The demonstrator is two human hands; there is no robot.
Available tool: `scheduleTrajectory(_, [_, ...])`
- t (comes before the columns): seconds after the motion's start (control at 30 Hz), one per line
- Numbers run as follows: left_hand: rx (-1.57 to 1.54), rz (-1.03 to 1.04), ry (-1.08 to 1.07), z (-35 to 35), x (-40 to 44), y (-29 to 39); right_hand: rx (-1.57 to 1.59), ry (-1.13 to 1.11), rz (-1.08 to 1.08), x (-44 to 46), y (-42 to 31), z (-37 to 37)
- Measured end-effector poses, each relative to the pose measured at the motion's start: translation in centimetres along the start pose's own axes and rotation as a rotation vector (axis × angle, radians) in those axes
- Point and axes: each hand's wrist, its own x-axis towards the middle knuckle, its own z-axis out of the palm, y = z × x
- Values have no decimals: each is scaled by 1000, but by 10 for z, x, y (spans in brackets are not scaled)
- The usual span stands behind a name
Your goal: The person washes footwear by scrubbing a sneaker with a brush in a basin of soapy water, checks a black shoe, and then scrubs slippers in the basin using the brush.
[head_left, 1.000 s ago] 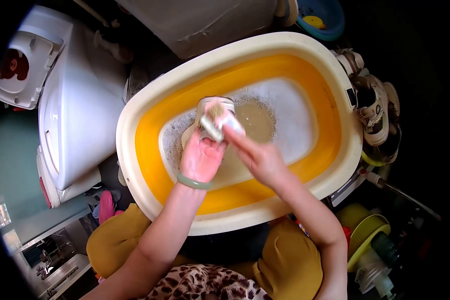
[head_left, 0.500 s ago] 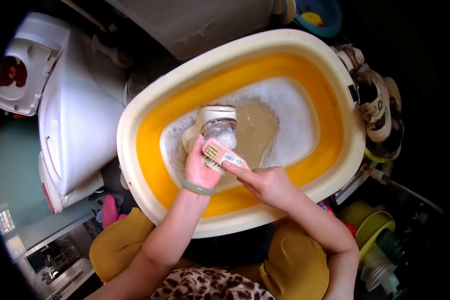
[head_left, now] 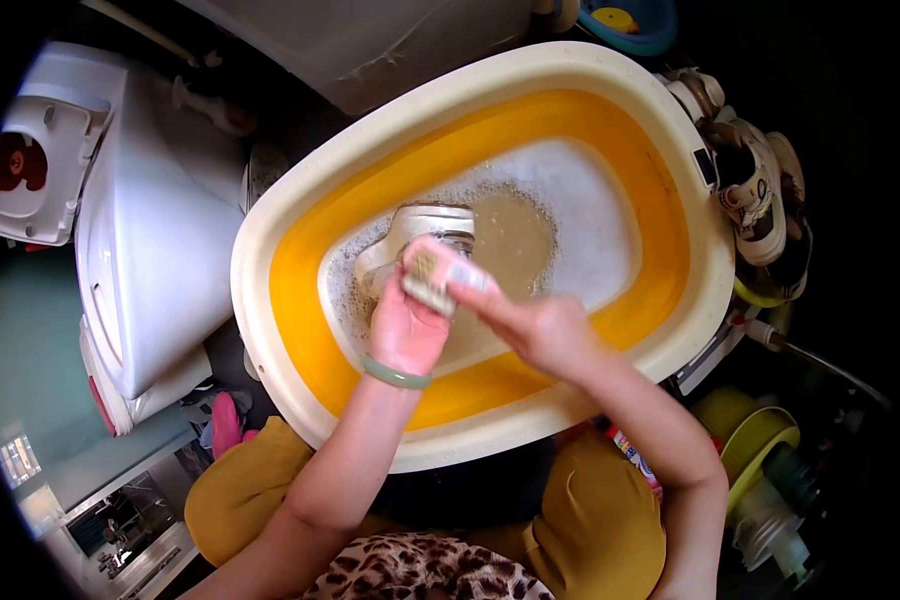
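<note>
The head view looks down on a yellow tub (head_left: 580, 393) with a thick cream rim, set in front of a seated person. Cloudy grey-brown water (head_left: 515, 238) and white suds (head_left: 348, 290) lie in it. A white shoe (head_left: 395, 240) is inside the tub, left of the middle of the picture, with its near part hidden behind the brush and the hands.

The right hand (head_left: 555, 335) is closed around the handle of a pink brush (head_left: 438, 275), one finger reaching along its back toward the head. The brush is slightly blurred; pale bristles show at its head, over the fingers of the other hand and right beside the shoe. The left hand (head_left: 407, 325) has its palm turned up beneath the brush, at the near side of the shoe. Its fingers are mostly covered, so I cannot tell how far they curl or whether they grip the shoe. A pale green bangle (head_left: 397, 374) circles that wrist.

Against the right side of the tub stand more shoes (head_left: 755, 190). A blue basin (head_left: 650, 32) with a yellow object in it is at the top, a white toilet (head_left: 160, 240) is on the left, and green basins (head_left: 755, 440) are at lower right.
</note>
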Motion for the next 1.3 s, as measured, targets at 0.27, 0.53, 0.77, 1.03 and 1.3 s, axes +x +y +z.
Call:
scheduleTrajectory(0.27, [-22, 65, -183, 19, -11, 11, 350, 209, -8, 43, -2, -12])
scheduleTrajectory(0.53, [77, 171, -561, -10, 3, 18, 382, 325, -195, 50, -22, -9])
scheduleTrajectory(0.77, [-147, -68, -507, -8, -6, 20, 93, 225, -247, -11, 21, 3])
scheduleTrajectory(1.03, [-237, 0, -576, -8, -4, 25, 170, 361, -333, 36, -11, -19])
scheduleTrajectory(1.3, [-180, 11, -627, -9, -5, 37, 151, 227, -138, -8, 11, -14])
